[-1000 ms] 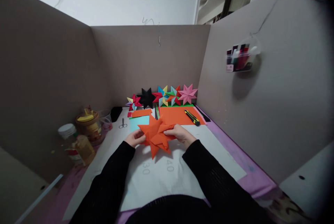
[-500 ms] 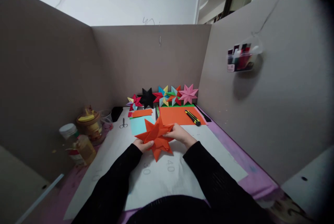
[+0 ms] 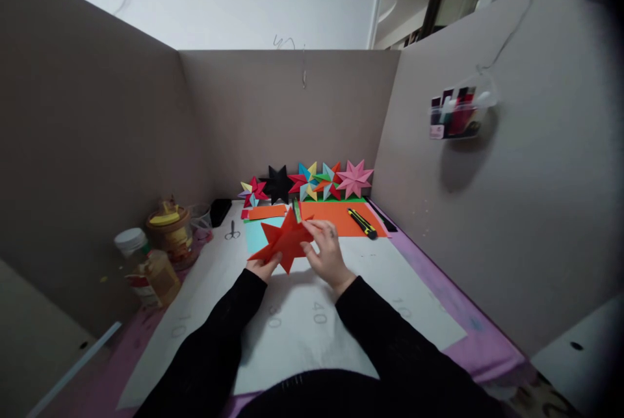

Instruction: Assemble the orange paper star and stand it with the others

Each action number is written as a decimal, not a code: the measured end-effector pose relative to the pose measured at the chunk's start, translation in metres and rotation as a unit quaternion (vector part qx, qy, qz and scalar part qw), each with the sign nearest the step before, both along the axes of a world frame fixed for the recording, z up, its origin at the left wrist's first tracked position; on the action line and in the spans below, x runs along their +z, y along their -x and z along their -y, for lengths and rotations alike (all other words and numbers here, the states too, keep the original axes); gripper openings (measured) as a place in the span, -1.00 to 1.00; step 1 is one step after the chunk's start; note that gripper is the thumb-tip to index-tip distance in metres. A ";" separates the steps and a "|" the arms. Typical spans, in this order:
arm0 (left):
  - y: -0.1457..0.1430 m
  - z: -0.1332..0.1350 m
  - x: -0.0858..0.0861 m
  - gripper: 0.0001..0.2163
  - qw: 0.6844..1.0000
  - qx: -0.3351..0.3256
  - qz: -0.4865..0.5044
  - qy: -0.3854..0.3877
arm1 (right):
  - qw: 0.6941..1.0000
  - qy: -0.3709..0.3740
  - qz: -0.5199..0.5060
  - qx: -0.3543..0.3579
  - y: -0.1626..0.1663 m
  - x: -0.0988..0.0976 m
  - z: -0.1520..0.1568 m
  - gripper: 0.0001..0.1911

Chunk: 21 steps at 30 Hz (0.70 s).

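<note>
An orange folded paper star (image 3: 286, 242) is held above the white sheet, tilted so that some points are foreshortened. My left hand (image 3: 264, 267) pinches its lower left side, thumb on top and the other fingers underneath. At the star's right side is my right hand (image 3: 328, 257), its fingers bent and its thumb against the paper. That hand covers the right-hand points. Behind the star lie a light blue paper sheet (image 3: 254, 235) and an orange paper strip (image 3: 267, 212).
A yellow and black utility knife (image 3: 362, 223) lies on orange paper (image 3: 322, 211). Small scissors (image 3: 233, 231) rest at left. Finished paper stars (image 3: 355, 179) lean along the back panel. A bottle (image 3: 149, 272) and a pot (image 3: 169, 229) stand left. Panels enclose three sides.
The star has tilted and moved slightly up and away. My right hand has shifted its hold, its fingers now curled over the star's right edge. The view has shifted slightly.
</note>
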<state>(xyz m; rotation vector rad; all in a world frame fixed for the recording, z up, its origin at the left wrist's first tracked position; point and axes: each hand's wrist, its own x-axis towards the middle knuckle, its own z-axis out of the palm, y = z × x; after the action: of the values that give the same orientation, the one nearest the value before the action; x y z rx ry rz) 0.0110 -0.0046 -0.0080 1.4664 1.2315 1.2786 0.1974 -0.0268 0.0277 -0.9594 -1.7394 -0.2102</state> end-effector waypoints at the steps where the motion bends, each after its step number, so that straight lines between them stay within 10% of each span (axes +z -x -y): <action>1: -0.001 0.001 0.001 -0.71 1.000 -0.006 -0.020 -0.020 | 1.000 0.002 0.013 0.005 0.004 0.000 0.003 -0.53; 21: 0.002 0.001 -0.003 -0.74 0.993 -0.074 -0.057 -0.070 | 0.998 -0.053 0.039 0.002 0.015 -0.011 0.008 -0.66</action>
<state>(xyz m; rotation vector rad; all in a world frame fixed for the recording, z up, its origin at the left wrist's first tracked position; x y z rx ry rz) 0.0092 -0.0053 -0.0109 1.7204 1.1008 1.2154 0.1820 -0.0353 0.0172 -0.8810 -1.7826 -0.3371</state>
